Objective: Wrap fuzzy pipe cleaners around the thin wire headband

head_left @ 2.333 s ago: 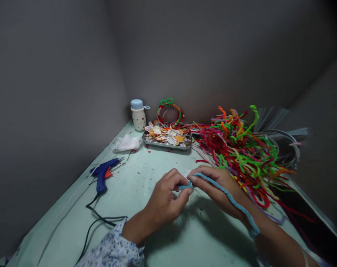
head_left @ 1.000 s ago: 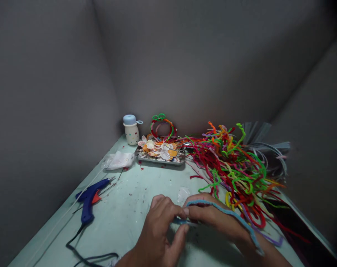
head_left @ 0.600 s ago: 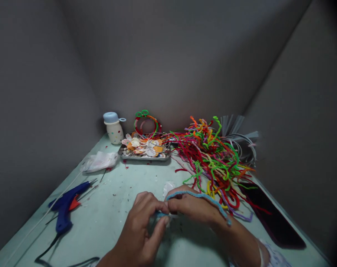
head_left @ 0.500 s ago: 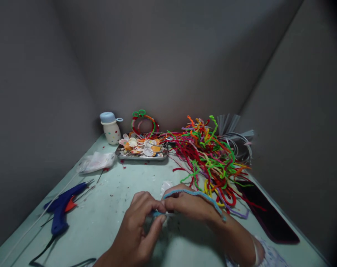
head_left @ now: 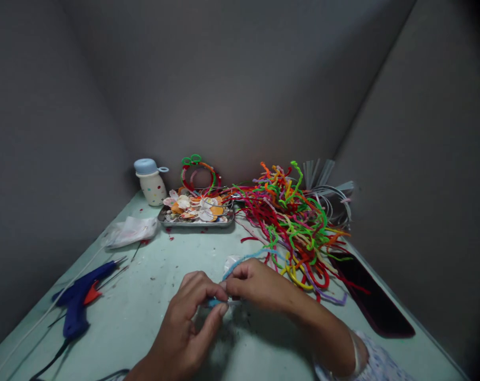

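At a pale green table [head_left: 145, 301] boxed in by grey walls [head_left: 208, 90], a person bent over close work, the tabletop flecked with small scraps. Along the left side lay a blue glue gun [head_left: 75, 312] with a red-orange trigger, its black cord trailing toward the front edge. Farther back stood a polka-dot bottle [head_left: 153, 189] with a pale blue cap, beside a crumpled plastic bag [head_left: 131, 232] and a metal tray [head_left: 196, 225] piled with orange and white paper cutouts. A red and green pipe-cleaner ring [head_left: 196, 172] stood behind the tray. A large tangle of multicoloured pipe cleaners [head_left: 291, 222] spread across the right side, with grey strips [head_left: 331, 193] behind it and a flat black sheet [head_left: 372, 301] at the table's edge.

Near the middle of the table, the left hand [head_left: 188, 328] and right hand [head_left: 259, 286] nearly met, both gripping narrowly on a blue pipe cleaner [head_left: 243, 257]. The left thumb and fingers pinched its short end, while the right fingertips held it just beside them. The strand arched up past a small clear scrap [head_left: 232, 263].
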A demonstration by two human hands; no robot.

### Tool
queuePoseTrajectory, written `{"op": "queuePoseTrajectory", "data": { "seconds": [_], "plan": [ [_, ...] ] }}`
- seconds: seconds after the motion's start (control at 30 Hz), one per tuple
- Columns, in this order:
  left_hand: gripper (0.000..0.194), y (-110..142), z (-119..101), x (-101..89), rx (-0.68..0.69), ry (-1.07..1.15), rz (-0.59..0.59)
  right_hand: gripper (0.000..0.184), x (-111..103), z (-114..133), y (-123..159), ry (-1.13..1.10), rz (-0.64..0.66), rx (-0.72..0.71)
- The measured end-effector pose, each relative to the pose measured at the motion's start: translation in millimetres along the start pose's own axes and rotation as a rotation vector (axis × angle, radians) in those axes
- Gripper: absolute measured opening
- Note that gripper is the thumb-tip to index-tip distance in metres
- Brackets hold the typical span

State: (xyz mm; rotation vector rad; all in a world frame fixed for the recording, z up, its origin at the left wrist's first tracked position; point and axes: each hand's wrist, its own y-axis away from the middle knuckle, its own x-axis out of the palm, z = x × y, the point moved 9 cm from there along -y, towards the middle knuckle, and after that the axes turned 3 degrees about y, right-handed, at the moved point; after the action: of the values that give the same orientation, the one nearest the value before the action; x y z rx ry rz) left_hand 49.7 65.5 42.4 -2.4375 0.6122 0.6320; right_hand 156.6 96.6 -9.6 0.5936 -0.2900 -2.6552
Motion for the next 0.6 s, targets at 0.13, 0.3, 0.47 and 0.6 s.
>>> {"op": "queuePoseTrajectory", "data": {
  "seconds": [0.13, 0.3, 0.47, 0.6],
  "plan": [
    [0.005, 0, 2, -3.1, -0.011, 0.004, -0.021, 0.030, -7, 12, 5, 0.124, -0.042, -0.055],
    [0.009, 2, 16, -21.0, -0.154, 0.038, -0.188, 0.022, -71, 19, 31, 0.721, -0.268, -0.028],
    [0.016, 10, 31, -38.9, -0.339, 0.099, -0.396, 0.015, -147, -43, 51, 1.066, -0.348, 0.517],
    [0.021, 16, 43, -42.7, -0.448, 0.219, -0.484, 0.021, -156, -81, 38, 1.027, -0.278, 0.594]
  ]
}}
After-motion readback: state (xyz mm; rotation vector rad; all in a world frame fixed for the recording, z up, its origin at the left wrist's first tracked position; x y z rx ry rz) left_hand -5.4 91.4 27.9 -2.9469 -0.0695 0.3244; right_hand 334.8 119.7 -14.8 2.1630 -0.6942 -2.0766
